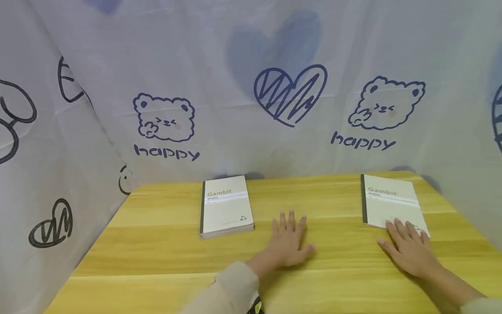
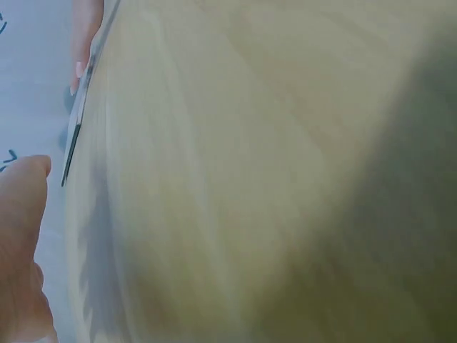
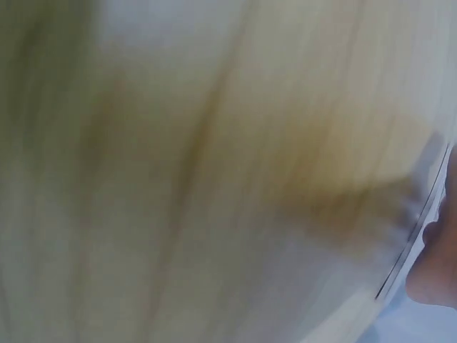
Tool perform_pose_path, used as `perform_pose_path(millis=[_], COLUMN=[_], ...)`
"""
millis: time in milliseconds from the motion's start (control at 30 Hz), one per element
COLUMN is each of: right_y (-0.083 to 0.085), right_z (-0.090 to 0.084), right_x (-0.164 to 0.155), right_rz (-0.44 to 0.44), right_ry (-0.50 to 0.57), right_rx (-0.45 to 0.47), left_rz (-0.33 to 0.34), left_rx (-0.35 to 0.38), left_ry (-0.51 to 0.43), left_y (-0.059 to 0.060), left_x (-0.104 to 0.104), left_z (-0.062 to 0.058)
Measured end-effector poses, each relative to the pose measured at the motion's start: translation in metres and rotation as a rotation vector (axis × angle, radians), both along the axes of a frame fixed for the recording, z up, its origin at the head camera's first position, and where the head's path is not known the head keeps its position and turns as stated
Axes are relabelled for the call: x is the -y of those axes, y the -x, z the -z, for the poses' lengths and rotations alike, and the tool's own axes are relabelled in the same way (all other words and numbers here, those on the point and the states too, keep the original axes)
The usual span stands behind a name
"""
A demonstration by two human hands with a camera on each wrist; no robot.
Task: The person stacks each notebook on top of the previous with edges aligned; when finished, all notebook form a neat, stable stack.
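- Your right hand [image 1: 409, 248] lies flat, fingers straight, fingertips on the near edge of the thin cream paper notebook with the dark spine [image 1: 388, 200], at the right of the yellow wooden table [image 1: 157, 253].
- Your left hand [image 1: 288, 242] rests open on bare wood, gripping nothing.
- Expect the notebook to be light, floppy and likely to slide; pinch the near edge or the spine.
- A stack of matching cream notebooks [image 1: 225, 205] sits to the left.

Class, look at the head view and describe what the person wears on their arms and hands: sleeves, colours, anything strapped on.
Both hands are bare, with no gloves or rings visible. The left hand comes out of a loose beige sleeve with a soft cuff; below it a small black and yellow item shows, too cropped to identify. The right hand has a pale sleeve edge at the frame corner.
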State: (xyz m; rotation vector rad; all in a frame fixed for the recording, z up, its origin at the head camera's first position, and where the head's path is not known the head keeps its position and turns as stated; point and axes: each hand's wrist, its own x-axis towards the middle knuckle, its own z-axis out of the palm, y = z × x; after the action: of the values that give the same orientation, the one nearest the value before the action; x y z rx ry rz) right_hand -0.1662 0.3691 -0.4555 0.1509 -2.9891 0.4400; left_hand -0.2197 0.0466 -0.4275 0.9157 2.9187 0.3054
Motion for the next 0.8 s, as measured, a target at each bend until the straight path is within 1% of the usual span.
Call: perform_pose_path(millis=[100,200,367,433,533,633,800], right_y=[0.000,-0.001,0.000,0.000,0.002,0.005,0.009], right_z=[0.004,0.005,0.001,0.000,-0.001,-0.002,-0.003], right_x=[-0.011,-0.018,-0.022,-0.023,-0.024,-0.025,-0.026], right_rz=[0.008,0.014,0.004,0.000,-0.008,-0.021,-0.035], right_ry=[-0.004,-0.022,-0.032,-0.018,-0.002,0.008,0.039], right_rx=[0.043,0.060,0.055,0.058,0.065,0.050,0.041], left_rz=[0.017,0.036,0.054,0.057,0.054,0.037,0.019], left_rx=[0.010,0.023,0.070,0.077,0.067,0.051,0.015], left_ry=[0.026,0.047,0.049,0.045,0.065,0.089,0.136], left_y=[0.000,0.000,-0.001,-0.002,-0.004,-0.005,-0.006], left_x=[-0.010,-0.021,-0.040,-0.047,-0.057,-0.068,-0.081], left_z=[0.005,0.005,-0.002,-0.004,-0.005,-0.006,-0.003])
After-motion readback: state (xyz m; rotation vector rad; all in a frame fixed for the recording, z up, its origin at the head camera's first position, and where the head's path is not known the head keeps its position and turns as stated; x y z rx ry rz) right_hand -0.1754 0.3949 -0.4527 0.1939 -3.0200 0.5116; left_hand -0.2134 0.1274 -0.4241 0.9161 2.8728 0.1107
